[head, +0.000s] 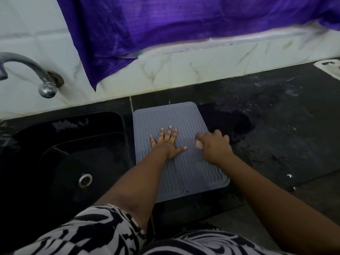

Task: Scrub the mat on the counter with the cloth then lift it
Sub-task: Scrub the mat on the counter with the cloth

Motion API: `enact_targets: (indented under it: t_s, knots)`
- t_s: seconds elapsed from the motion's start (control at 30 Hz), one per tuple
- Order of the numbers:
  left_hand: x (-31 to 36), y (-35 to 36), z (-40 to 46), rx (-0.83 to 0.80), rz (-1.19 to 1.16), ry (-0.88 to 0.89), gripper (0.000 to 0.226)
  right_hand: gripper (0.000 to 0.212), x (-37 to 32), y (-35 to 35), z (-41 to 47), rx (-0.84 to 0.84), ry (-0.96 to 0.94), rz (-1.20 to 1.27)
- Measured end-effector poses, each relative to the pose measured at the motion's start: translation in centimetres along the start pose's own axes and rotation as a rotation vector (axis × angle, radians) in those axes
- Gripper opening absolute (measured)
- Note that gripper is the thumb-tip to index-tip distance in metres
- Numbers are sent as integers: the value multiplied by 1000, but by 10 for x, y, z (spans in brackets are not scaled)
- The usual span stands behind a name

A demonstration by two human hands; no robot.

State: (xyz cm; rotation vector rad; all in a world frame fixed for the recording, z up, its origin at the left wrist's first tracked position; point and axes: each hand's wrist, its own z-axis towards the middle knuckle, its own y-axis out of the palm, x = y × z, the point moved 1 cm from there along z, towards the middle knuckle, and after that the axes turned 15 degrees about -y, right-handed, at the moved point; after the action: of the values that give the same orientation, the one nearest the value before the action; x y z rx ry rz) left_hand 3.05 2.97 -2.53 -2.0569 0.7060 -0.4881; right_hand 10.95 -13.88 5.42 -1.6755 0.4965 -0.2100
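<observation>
Mat: grey ribbed silicone mat (181,173), flat on dark bench (276,126) beside sink (64,144); long axis runs away from person.
Left hand (168,144): spread, pressing mat centre.
Right hand (214,147): curled, gripping pale cloth (198,144) at mat's right edge.

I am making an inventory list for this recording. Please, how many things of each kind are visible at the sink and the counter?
Mat: 1
Cloth, mostly hidden in the right hand: 1
Hands, right plus left hand: 2
Sink: 1
Tap: 1
Purple curtain: 1
White object at counter's far right, unclear: 1
Total: 8
</observation>
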Motion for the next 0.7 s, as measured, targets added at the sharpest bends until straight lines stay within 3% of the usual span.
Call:
enact_targets:
  t_s: [0.1,0.17,0.27,0.4,0.5,0.57,0.63,0.7]
  knots:
    - [0,0,-1,-1,15,2,97,29,-27,33,-7,-13,-172,-212]
    - [0,1,0,6,5,6,97,36,-34,48,-18,2,-191,-260]
    - [-1,1,0,4,0,9,98,33,-29,44,-31,7,-147,-141]
    - [-1,0,-1,-2,2,12,97,24,-32,33,-64,-222,-232,-92]
    - [-1,0,0,-3,-1,19,96,14,-17,22,-79,-440,-113,314]
    - [-1,0,0,-2,-3,21,96,9,-1,6,-63,-333,15,582]
    - [0,0,-1,11,-2,12,95,13,9,-6,-34,-59,21,594]
    - [1,0,-1,21,12,-3,94,7,2,-2,-10,82,-38,484]
